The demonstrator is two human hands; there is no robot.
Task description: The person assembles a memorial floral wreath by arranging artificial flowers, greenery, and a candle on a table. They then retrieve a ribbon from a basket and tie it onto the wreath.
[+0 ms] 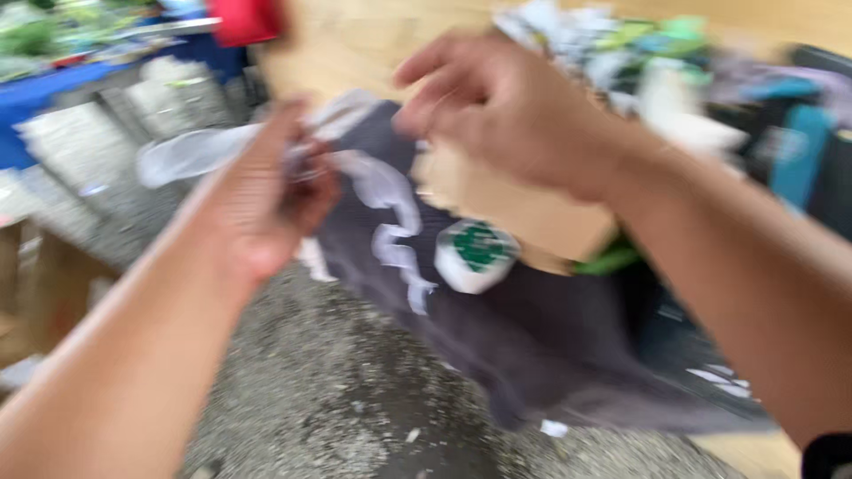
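Observation:
The frame is blurred by motion. My left hand [271, 200] grips the upper edge of a dark grey garment [524, 346] with white print, which hangs down between my arms. My right hand [501, 111] is raised above and to the right of it, fingers curled near the cloth's top edge; whether it pinches the fabric I cannot tell. A small white tag with a green mark [475, 255] sits on the garment, just below a piece of brown cardboard [524, 213] behind my right hand.
Grey speckled concrete floor [337, 390] lies below. A pile of mixed coloured clothes [710, 80] lies at the upper right. A blue table [53, 89] and pale stacked bundles [115, 151] stand at the left, a wooden surface [355, 40] behind.

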